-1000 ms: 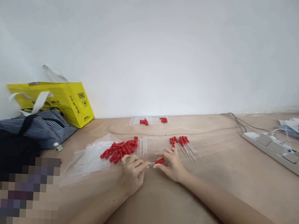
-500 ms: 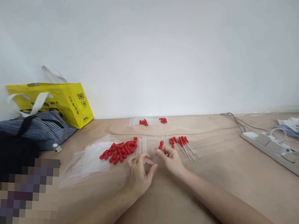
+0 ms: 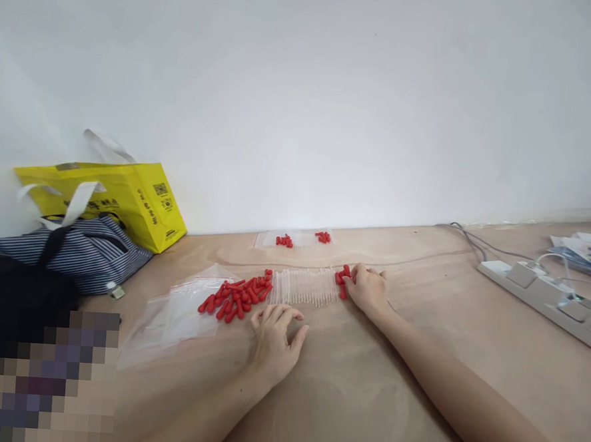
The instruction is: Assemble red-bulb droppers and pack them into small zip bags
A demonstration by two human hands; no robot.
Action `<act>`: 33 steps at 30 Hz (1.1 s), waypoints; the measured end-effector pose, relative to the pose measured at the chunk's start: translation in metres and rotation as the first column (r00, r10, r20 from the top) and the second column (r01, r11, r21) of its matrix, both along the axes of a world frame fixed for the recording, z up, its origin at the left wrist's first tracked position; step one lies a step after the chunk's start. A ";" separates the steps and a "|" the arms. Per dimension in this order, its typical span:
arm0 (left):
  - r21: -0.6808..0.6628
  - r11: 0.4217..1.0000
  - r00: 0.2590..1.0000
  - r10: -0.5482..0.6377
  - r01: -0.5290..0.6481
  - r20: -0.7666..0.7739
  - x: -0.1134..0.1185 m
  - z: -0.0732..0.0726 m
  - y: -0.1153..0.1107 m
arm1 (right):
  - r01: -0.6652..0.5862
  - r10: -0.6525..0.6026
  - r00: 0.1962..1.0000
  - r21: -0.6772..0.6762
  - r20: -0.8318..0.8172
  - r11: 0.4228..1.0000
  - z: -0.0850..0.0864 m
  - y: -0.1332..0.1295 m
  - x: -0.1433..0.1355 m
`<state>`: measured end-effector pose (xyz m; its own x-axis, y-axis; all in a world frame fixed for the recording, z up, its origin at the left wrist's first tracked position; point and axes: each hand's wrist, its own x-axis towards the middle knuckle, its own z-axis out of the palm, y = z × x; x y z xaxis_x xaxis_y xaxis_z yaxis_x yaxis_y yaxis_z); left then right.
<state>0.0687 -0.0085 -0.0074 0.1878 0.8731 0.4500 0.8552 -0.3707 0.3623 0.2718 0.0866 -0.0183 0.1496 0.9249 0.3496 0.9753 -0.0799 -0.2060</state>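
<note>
My left hand (image 3: 276, 343) hovers over or rests on the table, fingers loosely curved and apart, nothing in them. Just beyond it lies a row of thin clear dropper tubes (image 3: 304, 286). A heap of loose red rubber bulbs (image 3: 235, 299) is spread to the left of that row. At the row's right end my right hand (image 3: 369, 289) has its fingers curled, with the fingertips closed against a red rubber bulb (image 3: 343, 277) in a small group. That hand covers the red-topped droppers; only a bit of tube shows past the wrist.
Clear plastic bags (image 3: 184, 311) lie under and beside the heap. Another bag (image 3: 302, 239) with red bulbs lies by the wall. A yellow bag (image 3: 161, 206) and striped bag (image 3: 98, 249) stand left; a power strip (image 3: 546, 296) with cables sits right.
My right hand, which held a red-topped dropper near my left hand, has moved right and away to the small group of red bulbs. My left hand has barely moved.
</note>
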 end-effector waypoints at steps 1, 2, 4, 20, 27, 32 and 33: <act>0.004 1.000 1.000 -0.005 0.005 -0.014 0.000 0.000 0.000 | -0.007 0.007 1.000 0.000 0.021 1.000 -0.001 0.001 0.000; 0.011 1.000 1.000 -0.007 0.008 -0.028 -0.001 -0.001 0.000 | -0.015 0.015 0.999 0.001 0.036 1.000 -0.001 0.001 0.000; 0.036 0.999 0.998 -0.002 0.004 -0.056 -0.004 -0.001 0.002 | -0.029 0.029 0.998 0.003 0.048 1.000 0.000 0.001 0.000; 0.092 0.936 0.845 0.348 -0.341 -0.405 0.006 0.028 0.077 | -0.075 0.079 0.997 -0.198 0.015 0.977 0.022 -0.021 -0.014; 0.049 0.925 0.830 0.361 -0.377 -0.426 0.015 0.022 0.090 | -0.085 0.073 0.995 -0.209 -0.066 0.974 0.023 -0.020 -0.014; 0.016 0.918 0.829 0.364 -0.395 -0.425 0.018 0.018 0.096 | -0.090 0.074 0.993 -0.184 -0.092 0.979 0.023 -0.020 -0.015; 0.010 0.917 0.829 0.365 -0.399 -0.424 0.019 0.017 0.098 | -0.095 0.079 0.991 -0.162 -0.104 0.982 0.023 -0.020 -0.016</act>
